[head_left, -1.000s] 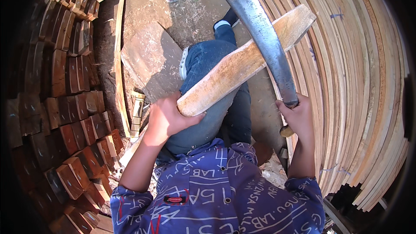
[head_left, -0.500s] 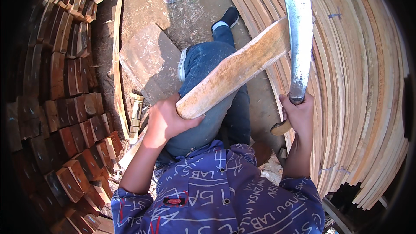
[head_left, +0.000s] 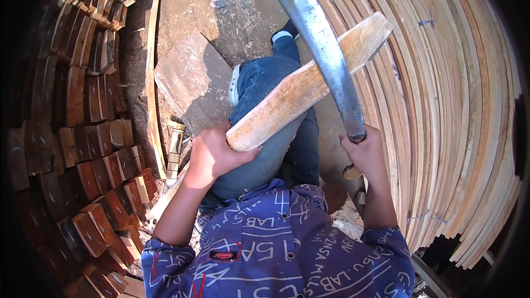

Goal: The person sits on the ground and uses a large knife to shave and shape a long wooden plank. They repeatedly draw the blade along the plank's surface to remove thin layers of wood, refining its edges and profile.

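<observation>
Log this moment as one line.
left hand: gripping wooden piece at near end | right hand: holding curved blade | curved blade: crosses wooden piece in view, contact unclear

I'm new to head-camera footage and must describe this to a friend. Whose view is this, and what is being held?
No machine here: a person works bare-handed. The camera sits on the head, looking down through a very wide lens, so straight edges bend toward the rim. The left hand grips the near end of a pale wooden piece, which slants over the blue jeans. The right hand holds a large curved blade by its handle; the blade crosses in front of the wood. Long planks fill the right, darker wood blocks the left, and a flat slab lies on the ground.
</observation>
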`<state>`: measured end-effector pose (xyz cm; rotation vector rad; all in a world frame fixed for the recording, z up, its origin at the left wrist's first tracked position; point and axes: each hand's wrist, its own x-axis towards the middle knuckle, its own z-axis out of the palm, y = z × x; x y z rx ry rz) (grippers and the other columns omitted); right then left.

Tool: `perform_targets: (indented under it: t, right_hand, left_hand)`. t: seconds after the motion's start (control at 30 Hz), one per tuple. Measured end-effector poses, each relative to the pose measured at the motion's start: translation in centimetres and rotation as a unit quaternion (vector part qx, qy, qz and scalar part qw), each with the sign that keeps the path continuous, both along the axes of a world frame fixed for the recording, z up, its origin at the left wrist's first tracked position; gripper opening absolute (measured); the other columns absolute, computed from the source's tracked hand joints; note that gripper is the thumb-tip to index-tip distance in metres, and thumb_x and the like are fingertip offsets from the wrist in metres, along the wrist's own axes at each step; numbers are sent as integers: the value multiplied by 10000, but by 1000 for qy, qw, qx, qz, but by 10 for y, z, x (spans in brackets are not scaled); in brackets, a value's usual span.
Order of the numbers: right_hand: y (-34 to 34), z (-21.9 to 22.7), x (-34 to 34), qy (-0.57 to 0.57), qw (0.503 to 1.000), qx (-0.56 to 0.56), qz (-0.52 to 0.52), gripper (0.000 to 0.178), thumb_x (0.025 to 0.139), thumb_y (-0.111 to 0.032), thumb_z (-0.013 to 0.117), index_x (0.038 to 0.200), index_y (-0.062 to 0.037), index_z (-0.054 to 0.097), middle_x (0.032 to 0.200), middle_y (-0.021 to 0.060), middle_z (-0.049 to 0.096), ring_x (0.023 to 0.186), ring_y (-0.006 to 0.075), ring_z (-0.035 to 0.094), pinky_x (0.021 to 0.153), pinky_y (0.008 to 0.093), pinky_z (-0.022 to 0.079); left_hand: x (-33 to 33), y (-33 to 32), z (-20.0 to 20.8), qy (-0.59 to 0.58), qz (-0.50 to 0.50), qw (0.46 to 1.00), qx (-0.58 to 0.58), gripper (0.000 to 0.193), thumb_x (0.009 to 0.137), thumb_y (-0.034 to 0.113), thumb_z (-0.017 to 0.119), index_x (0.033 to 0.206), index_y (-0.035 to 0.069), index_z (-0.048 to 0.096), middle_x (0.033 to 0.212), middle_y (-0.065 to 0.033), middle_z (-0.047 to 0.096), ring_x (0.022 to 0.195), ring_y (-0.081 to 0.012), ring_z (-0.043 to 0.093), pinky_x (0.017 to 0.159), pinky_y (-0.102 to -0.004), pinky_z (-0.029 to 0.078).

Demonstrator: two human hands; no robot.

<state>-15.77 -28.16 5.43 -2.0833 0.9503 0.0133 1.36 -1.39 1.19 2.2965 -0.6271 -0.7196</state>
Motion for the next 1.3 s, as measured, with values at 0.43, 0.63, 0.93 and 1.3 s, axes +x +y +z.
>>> perform_targets:
  t: [0.43,0.63,0.93,1.3]
  right_hand:
    - [19,-5,3,3,999,-2,36,104,800,-51,717,825,34,660,616,22,600,575,78,550,534,267,433]
    - [3,16,17,-1,994,59,-92,117,798,-53,721,800,37,646,622,21,600,584,66,534,539,259,425]
    - [3,18,13,15,996,50,-70,145,803,-78,722,821,42,643,646,42,630,598,94,583,563,274,462]
    - [-6,16,13,-1,996,65,-67,117,809,-55,720,821,36,649,626,16,602,568,67,555,525,259,436]
  left_hand:
    - [-1,2,-1,-8,-1,1000,10,624,582,502,802,853,-45,674,758,-265,671,756,-398,691,709,-441,546]
    - [-4,4,-4,-7,11,1000,3,633,580,508,802,858,-46,673,759,-267,670,760,-403,690,726,-449,544]
    - [-2,3,-3,-3,1,1000,9,632,584,512,797,855,-45,672,764,-268,671,765,-398,692,726,-446,545]
    - [-4,6,-6,-9,6,1000,1,630,573,500,807,855,-48,677,755,-267,670,751,-392,691,710,-441,545]
